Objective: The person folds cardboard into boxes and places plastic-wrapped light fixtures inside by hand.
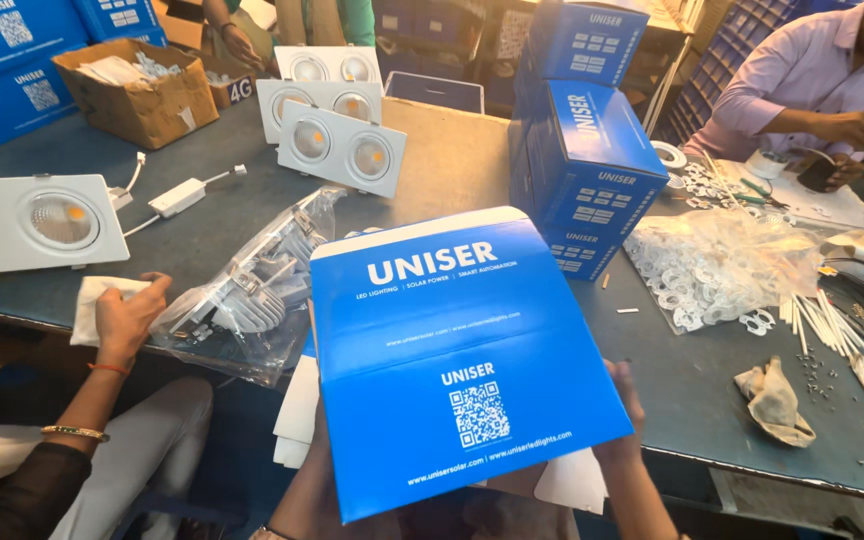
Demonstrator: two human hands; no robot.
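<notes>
- Holding a flat blue carton (457, 360) up in front of me, I am gripping it from underneath with both hands, so it is sitting between them and right above them rather than off to either side.
- My right hand (627, 415) is curling around the carton's right edge, fingers wrapped onto its rim; my left hand (302, 490) is supporting the lower left corner from behind, mostly hidden, so I cannot tell how its fingers are spread.
- The carton's long axis is running away from me, from my lap up over the table (712, 400) edge, tilted slightly to the right.
- Both hands are equally close, each touching the carton.
- Just beyond its top left corner, a bagged light fitting (252, 290) is lying on the table, nearer my left hand.
- Another person's hand (127, 320) is resting on a white cloth (92, 300) beside that bag.
- Stacked blue boxes (582, 170) are standing further back, to the right.
</notes>
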